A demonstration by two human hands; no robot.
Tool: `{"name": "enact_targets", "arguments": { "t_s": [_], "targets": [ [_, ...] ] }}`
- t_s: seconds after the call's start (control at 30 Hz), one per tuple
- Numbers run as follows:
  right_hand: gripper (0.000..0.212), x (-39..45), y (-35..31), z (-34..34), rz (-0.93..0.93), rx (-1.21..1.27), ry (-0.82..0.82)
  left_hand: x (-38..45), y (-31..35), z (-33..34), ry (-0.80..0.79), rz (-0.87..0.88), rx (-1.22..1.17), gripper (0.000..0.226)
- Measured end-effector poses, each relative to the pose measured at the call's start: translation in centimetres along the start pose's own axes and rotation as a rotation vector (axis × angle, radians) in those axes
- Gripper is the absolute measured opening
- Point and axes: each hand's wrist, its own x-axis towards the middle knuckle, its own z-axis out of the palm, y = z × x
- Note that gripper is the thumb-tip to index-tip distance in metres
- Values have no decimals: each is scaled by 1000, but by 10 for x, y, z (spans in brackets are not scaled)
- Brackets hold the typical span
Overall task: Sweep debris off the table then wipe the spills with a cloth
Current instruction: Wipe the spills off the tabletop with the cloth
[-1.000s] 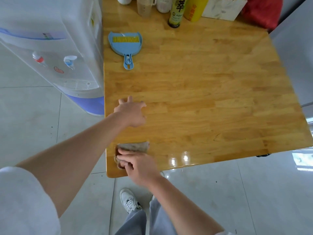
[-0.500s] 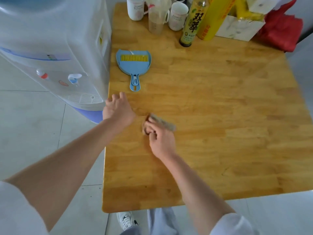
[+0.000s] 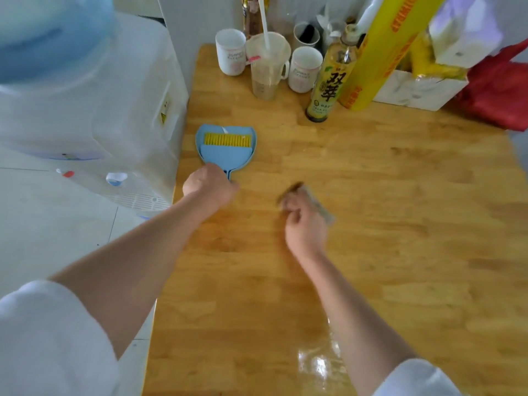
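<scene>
Cloth [image 3: 313,202] bunched in right hand [image 3: 304,224]; left hand [image 3: 210,185] curls at dustpan [image 3: 225,150] handle, grip unclear.

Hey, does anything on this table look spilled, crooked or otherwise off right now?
Nothing looks spilled or knocked over. The dustpan lies flat with its brush nested inside, the left hand at its handle. The right hand holds a cloth, blurred. The table's shiny near patch could be wet or glare; I cannot tell.
</scene>
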Motion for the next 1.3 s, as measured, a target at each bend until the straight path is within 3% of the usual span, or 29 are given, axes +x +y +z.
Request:
{"name": "enact_targets", "arguments": {
  "t_s": [0.1, 0.17, 0.2, 0.27, 0.37, 0.43, 0.47, 0.53, 0.63, 0.7, 0.77, 0.83, 0.9, 0.93, 0.97, 1.03, 1.17, 1.23, 1.3],
  "targets": [
    [44, -32, -21, 28, -410, -84, -453, 13, 2, -5, -21, -12, -32, 34],
    [44, -30, -9, 21, -529, -106, -597, 17, 0, -11, 8, 4, -59, 36],
    [43, -20, 1, 9, -516, -81, -576, 21, -2, -14, 29, 18, -70, 36],
    [42, 8, 26, -24, -378, -51, -348, 26, -6, -19, 65, 49, -93, 34],
    [40, 68, 59, -67, 96, -71, 96, 39, -17, -29, 135, 129, -106, 30],
    [39, 84, 52, -57, 366, -105, 172, 46, -25, -37, 170, 190, -92, 29],
    [42, 81, 38, -39, 344, -107, 161, 50, -27, -41, 186, 215, -85, 30],
    [42, 58, -8, 6, 108, -46, 84, 55, -25, -48, 214, 257, -80, 32],
    [42, 5, -76, 75, -257, -12, -279, 60, -19, -54, 209, 285, -95, 37],
    [44, -12, -87, 89, -418, -10, -493, 60, -18, -59, 181, 301, -103, 39],
    [44, 1, -71, 70, -373, 42, -470, 62, -19, -65, 162, 325, -110, 41],
    [42, 36, -45, 39, -177, 59, -219, 65, -24, -73, 160, 343, -106, 44],
    [43, 70, -31, 14, 179, 80, 5, 66, -29, -79, 156, 346, -103, 47],
    [43, 80, -36, 15, 273, 40, 61, 67, -31, -81, 145, 350, -101, 47],
    [42, 81, -49, 26, 237, -1, 71, 67, -32, -81, 133, 356, -99, 47],
    [42, 65, -87, 64, -6, 47, -64, 67, -35, -83, 129, 367, -89, 45],
    [43, -17, -125, 117, -324, 60, -557, 65, -38, -81, 136, 369, -70, 43],
    [41, -48, -110, 108, -399, 71, -747, 63, -40, -78, 127, 354, -74, 42],
    [35, -45, -84, 78, -375, 112, -744, 61, -43, -75, 119, 343, -65, 40]
  ]
}}
